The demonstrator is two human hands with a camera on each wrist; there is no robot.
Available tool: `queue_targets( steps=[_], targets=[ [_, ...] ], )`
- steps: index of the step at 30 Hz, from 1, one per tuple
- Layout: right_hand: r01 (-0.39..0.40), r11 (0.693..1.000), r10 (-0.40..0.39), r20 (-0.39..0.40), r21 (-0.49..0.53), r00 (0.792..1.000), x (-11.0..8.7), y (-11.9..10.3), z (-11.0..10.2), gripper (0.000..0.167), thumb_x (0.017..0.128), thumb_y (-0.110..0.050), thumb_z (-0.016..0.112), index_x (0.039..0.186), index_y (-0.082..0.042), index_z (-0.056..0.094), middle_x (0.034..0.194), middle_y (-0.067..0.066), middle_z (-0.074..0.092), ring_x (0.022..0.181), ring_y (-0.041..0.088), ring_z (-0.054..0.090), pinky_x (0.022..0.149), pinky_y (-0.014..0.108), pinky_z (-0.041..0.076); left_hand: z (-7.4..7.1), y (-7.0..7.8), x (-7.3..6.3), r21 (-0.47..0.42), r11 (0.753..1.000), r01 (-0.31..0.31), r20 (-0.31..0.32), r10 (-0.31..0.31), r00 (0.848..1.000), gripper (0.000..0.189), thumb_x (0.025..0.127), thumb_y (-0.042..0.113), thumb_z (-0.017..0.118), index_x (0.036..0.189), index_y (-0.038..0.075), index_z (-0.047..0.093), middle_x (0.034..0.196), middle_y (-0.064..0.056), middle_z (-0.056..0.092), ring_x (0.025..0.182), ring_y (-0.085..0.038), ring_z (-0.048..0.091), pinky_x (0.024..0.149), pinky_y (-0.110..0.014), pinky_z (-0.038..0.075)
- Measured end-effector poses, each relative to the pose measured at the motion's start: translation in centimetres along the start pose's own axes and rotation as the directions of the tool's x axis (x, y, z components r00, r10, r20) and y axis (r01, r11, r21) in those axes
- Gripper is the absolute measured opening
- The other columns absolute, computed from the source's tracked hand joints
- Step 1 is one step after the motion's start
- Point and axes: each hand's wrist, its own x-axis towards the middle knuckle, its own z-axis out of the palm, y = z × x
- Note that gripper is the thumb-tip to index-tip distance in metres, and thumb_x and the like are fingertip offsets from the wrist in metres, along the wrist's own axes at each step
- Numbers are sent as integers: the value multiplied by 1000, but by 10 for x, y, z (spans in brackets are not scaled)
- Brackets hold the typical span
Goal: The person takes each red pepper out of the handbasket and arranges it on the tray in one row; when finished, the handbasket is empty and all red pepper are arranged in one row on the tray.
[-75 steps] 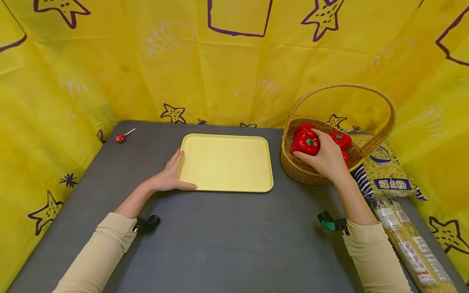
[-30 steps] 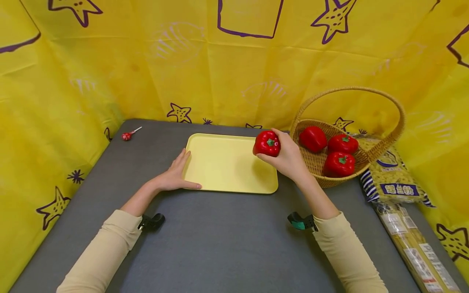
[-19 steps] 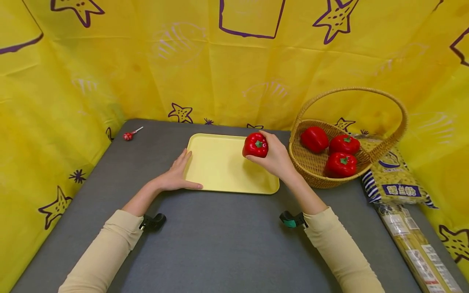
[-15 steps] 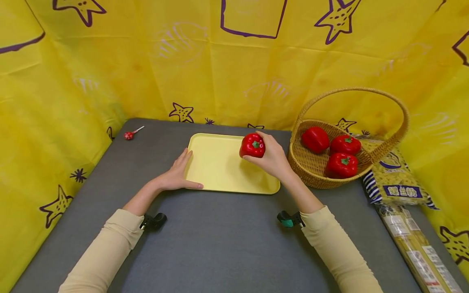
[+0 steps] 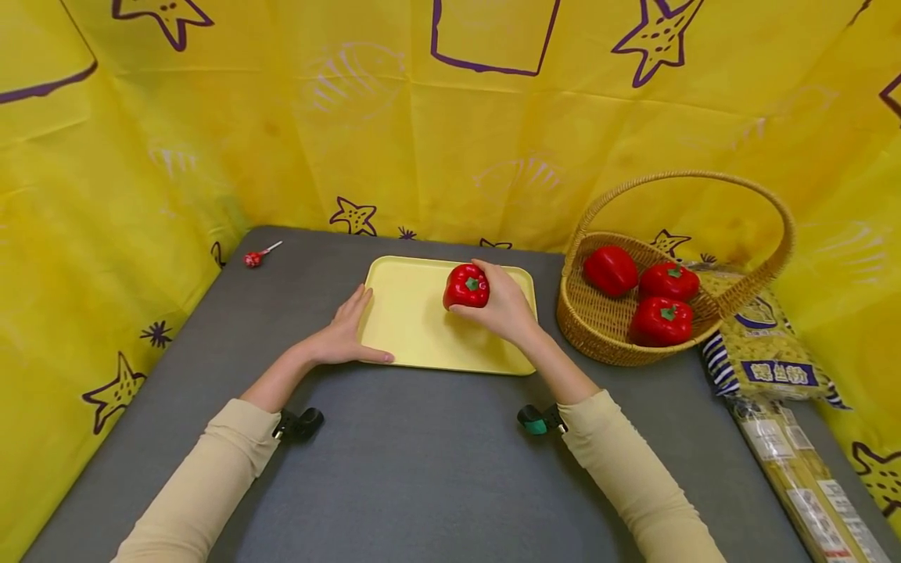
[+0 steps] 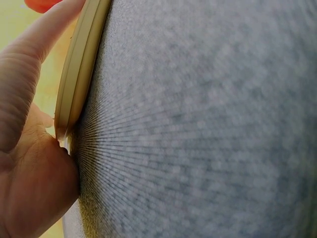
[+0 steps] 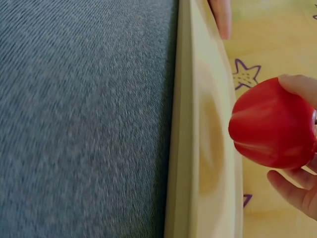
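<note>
My right hand grips a red bell pepper between thumb and fingers, its green stem facing up toward me. In the right wrist view the bell pepper hangs above the pale yellow tray, with a shadow on the tray beneath it. My left hand touches the left end of the tray; its fingers lie straight along the short side and the thumb reaches along the front rim. In the left wrist view the thumb runs along the tray's outer edge.
A wicker basket with a tall handle stands at the right, with 3 red bell peppers in it. Beside it lie a bag of pasta and a long clear packet. A lollipop lies far left, before a yellow curtain.
My right hand has lifted the bell pepper out of the basket and carried it left over the tray, lower and nearer the middle. The left hand stays on the tray; the view has shifted slightly.
</note>
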Motion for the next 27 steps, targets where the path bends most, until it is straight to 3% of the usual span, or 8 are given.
queue_targets(
  steps=[15,27],
  targets=[
    [57,998,-57,62,10,996,11,-14,25,86,74,-39,84,143,-6,45,132,8,54,118,25,50,94,43,48,-1,0,0,-14,1000,-17,-19,17,1000,135,70,52,83,152,-5,-7,160,-22,-12,145,-41,-6,113,-60,4],
    [57,998,-58,88,12,994,24,-29,42,85,74,-39,84,142,-6,44,132,8,54,117,23,51,95,40,48,1,-1,0,-42,999,-2,-13,2,1000,136,69,53,83,153,-1,-8,161,-17,-13,146,-38,-7,114,-60,5]
  ],
)
